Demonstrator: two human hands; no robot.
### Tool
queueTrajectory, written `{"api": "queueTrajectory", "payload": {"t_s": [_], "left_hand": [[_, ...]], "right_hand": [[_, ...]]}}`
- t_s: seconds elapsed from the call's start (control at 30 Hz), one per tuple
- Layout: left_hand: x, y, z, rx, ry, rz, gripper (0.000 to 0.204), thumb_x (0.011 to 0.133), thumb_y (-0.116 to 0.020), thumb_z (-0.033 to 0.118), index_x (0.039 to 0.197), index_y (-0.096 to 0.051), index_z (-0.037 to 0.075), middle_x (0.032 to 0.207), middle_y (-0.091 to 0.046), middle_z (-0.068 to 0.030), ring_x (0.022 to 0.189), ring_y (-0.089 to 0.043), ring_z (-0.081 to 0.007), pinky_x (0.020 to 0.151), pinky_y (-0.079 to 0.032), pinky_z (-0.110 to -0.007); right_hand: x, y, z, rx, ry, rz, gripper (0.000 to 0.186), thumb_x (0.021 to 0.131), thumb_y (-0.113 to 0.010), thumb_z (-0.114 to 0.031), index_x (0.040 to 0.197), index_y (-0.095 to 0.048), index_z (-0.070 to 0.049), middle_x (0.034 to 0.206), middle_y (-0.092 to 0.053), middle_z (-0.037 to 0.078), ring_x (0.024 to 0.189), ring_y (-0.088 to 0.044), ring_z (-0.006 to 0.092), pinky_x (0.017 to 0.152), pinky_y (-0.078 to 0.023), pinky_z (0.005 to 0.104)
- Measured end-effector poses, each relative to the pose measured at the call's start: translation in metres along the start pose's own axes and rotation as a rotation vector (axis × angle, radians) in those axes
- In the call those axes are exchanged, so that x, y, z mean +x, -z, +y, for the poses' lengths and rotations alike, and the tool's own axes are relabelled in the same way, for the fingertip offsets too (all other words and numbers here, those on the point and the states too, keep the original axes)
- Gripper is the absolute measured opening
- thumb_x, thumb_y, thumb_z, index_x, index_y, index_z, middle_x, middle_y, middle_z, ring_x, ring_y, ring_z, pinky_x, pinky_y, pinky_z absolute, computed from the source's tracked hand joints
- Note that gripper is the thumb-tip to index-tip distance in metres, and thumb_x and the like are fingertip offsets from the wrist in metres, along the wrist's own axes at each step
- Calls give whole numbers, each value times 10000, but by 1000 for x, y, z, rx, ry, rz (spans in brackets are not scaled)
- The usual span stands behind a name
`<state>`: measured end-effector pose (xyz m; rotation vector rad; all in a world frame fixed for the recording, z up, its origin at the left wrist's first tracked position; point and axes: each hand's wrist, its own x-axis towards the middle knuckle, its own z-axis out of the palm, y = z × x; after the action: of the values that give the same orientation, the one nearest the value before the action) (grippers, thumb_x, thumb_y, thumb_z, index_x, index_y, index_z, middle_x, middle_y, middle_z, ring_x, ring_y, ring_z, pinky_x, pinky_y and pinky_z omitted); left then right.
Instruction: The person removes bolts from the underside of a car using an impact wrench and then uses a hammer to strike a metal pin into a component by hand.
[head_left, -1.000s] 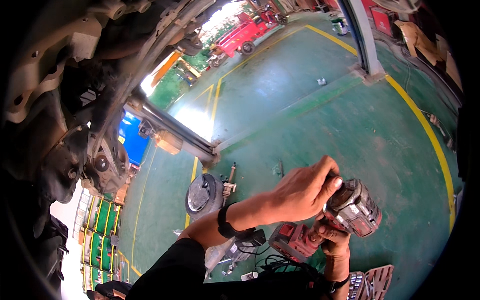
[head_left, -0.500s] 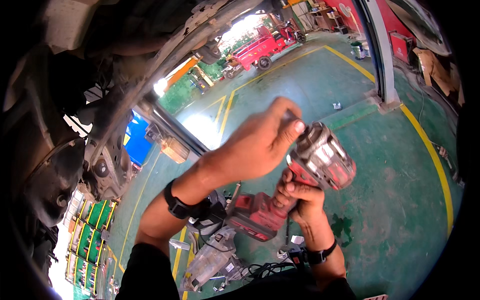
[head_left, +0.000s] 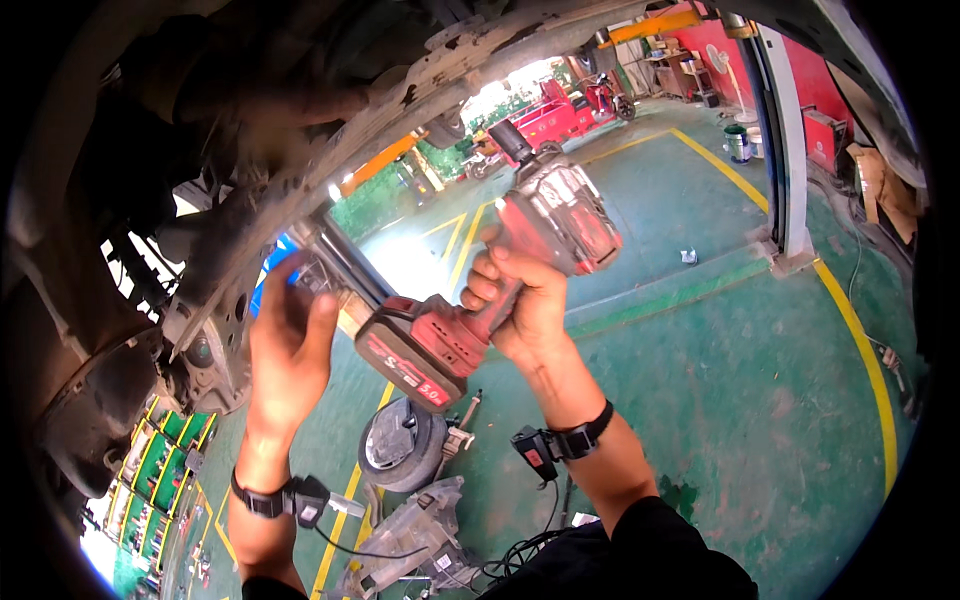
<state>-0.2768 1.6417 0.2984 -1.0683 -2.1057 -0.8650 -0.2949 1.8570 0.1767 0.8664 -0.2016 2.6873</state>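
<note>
My right hand (head_left: 530,305) is wrapped round the handle of a red and black cordless impact wrench (head_left: 565,215). A dark socket (head_left: 511,142) sits on the tool's nose, pointing up and to the left. The wrench's battery pack (head_left: 412,355) hangs at the lower left of the grip. Apart from the tool, my left hand (head_left: 288,355) is raised with fingers stretched and thumb out, slightly blurred, holding nothing I can see. Close by it is a rusty suspension arm (head_left: 212,340) under the raised vehicle (head_left: 290,180).
The vehicle's underside fills the upper left. A lift post (head_left: 785,140) stands at the right. On the green floor (head_left: 720,390) lie a wheel (head_left: 402,445) and a dirty plastic cover (head_left: 420,540). A red cargo tricycle (head_left: 545,118) is parked far back.
My left hand has left the wrench's nose and moved left toward the vehicle. My right hand has carried the wrench up and left, and its socket now shows.
</note>
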Motion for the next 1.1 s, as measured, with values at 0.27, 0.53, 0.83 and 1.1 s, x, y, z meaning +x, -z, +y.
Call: {"api": "queueTrajectory", "payload": {"t_s": [0.27, 0.53, 0.83, 1.1], "left_hand": [[-64, 29, -26, 121, 82, -9, 539, 976, -619, 328, 1297, -469, -78, 733, -517, -7, 694, -485, -97, 660, -422, -257], [-108, 25, -38, 104, 175, 2, 585, 957, -635, 366, 1281, -463, -90, 718, -542, -37, 674, -515, -121, 644, -439, -272], [-150, 15, -51, 131, 250, -24, 650, 940, -640, 420, 1289, -457, -97, 700, -542, -54, 651, -513, -142, 635, -441, -285], [-148, 0, -60, 29, 327, -39, 623, 947, -640, 394, 1301, -453, -82, 718, -531, -35, 658, -499, -117, 621, -423, -263]], "right_hand": [[38, -21, 3, 68, 28, -124, 252, 854, -635, -203, 1069, -546, -106, 708, -458, -23, 597, -434, 105, 583, -367, 293], [58, -20, 12, 91, 65, -180, 220, 860, -606, -150, 1065, -553, -91, 706, -467, 1, 606, -453, 132, 599, -391, 324], [100, 22, 6, -295, 425, -160, 238, 869, -598, -1, 1103, -566, 29, 761, -571, 74, 663, -552, 160, 623, -452, 300], [53, -31, 8, 41, 9, -136, 186, 840, -633, -166, 984, -522, -127, 699, -453, -29, 598, -457, 113, 602, -381, 291]]}}
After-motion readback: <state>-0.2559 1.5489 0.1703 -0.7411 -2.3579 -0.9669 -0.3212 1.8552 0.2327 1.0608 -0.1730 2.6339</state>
